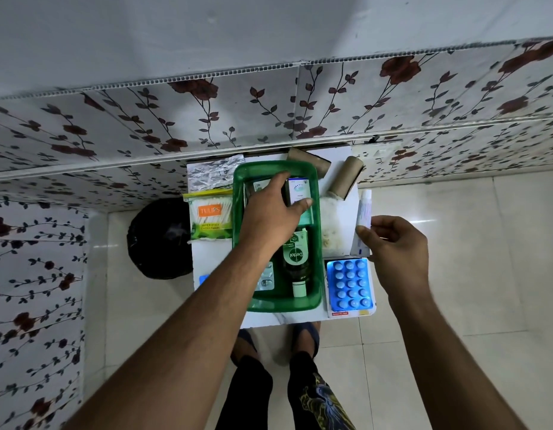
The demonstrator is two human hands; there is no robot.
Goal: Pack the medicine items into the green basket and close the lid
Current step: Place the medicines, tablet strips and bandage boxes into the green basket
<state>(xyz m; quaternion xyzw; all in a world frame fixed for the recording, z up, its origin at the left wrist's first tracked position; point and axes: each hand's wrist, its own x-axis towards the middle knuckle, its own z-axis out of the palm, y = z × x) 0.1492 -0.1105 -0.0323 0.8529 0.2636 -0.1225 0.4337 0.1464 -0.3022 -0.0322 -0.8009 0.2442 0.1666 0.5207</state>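
The green basket (241, 193) stands open on a small white table (207, 262). Inside it lie a dark Dettol bottle (296, 262), a silver blister strip (265, 279) and a small white box (297, 189). My left hand (270, 214) reaches into the basket, fingers and thumb closed around that white box. My right hand (396, 243) is to the right of the basket and pinches the lower end of a white ointment tube (363, 218). A blue tablet blister pack (351, 285) lies on the table at the right front.
A Tulips cotton swab pack (210, 217) and a foil sheet (211, 173) lie left of the basket. Two brown bandage rolls (346, 176) and a cotton pad (334, 226) sit at the back right. A black bin (158, 240) stands on the floor at the left. A floral wall is close behind.
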